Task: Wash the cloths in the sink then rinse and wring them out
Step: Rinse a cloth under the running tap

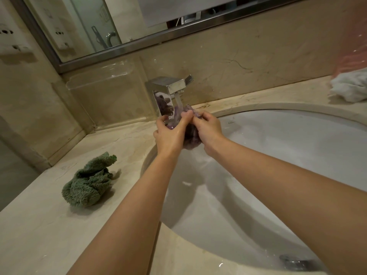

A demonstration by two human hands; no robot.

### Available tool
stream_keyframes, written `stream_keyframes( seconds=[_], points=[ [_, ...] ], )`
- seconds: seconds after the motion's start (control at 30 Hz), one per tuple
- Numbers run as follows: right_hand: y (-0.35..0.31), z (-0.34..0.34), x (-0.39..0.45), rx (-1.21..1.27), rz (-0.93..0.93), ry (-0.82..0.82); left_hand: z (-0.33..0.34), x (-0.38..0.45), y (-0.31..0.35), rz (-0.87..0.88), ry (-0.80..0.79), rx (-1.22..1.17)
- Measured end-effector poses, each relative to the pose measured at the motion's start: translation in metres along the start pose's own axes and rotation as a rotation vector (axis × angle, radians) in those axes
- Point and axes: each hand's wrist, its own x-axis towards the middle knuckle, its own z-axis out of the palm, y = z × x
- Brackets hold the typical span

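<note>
- Head view: the left hand point(168, 133) and the right hand point(208, 128) both curl their fingers round a bunched purple cloth point(189, 135), which is pinched between them right under the running water point(178, 100) from the square chrome tap point(170, 90), over the back of the white sink point(278, 155).
- The purple cloth looks like plush, deep-pile fabric: soft, floppy, with no shape of its own. Soaked, it is probably heavy for its size and slick, so it likely slips unless gathered in a full fist.
- For wringing, the best hold is judged to be one fist at each end of the bundle, twisting opposite ways.
- A green cloth point(89, 181), fluffy and crumpled in a heap, lies on the table point(49, 225) well to the outside of the left hand; whether it is wet cannot be told.
- A white cloth point(349, 86), wrinkled and thinner-looking, sits on the table far beyond the right hand.
- The table is smooth, veined beige stone; the sink is glossy ceramic with a metal drain point(297, 262) near the person's side.
</note>
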Motion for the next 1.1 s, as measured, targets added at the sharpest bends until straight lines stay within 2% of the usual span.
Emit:
stream_keyframes(
  seconds=[0.13,0.2,0.3,0.37,0.43,0.53,0.6,0.7,0.77,0.83,0.97,1.1],
  points=[
    [-0.002,-0.006,-0.001,0.046,0.132,-0.095,-0.005,-0.001,0.000,-0.013,-0.049,-0.017],
    [-0.003,-0.012,0.001,0.089,0.245,-0.105,-0.006,0.003,-0.002,0.013,-0.013,-0.006],
    [-0.001,-0.019,0.004,-0.034,0.244,-0.079,-0.008,0.006,0.000,0.050,0.090,0.009],
    [-0.001,-0.022,0.002,-0.032,0.244,-0.082,-0.008,0.004,0.003,0.045,0.116,-0.026],
    [-0.002,-0.025,-0.001,0.034,0.336,-0.161,-0.008,0.001,0.007,0.048,0.129,-0.066],
    [-0.001,-0.029,-0.002,-0.009,0.430,-0.392,-0.009,-0.001,0.009,0.072,0.146,-0.148],
    [0.000,-0.028,-0.005,-0.030,0.423,-0.511,-0.009,0.000,0.011,0.077,0.170,-0.163],
    [0.000,-0.024,-0.009,-0.099,0.339,-0.596,-0.009,0.001,0.012,0.064,0.169,-0.229],
    [-0.001,-0.023,-0.007,-0.097,0.328,-0.583,-0.009,0.000,0.013,0.008,0.132,-0.301],
    [-0.001,-0.021,-0.004,-0.009,0.292,-0.494,-0.008,0.000,0.013,-0.045,0.022,-0.367],
    [0.002,-0.018,0.004,0.132,0.157,-0.249,-0.006,-0.002,0.008,-0.131,-0.193,-0.218],
    [0.002,-0.023,0.006,0.122,0.145,-0.113,-0.009,-0.004,0.006,-0.250,-0.259,-0.184]
  ],
)
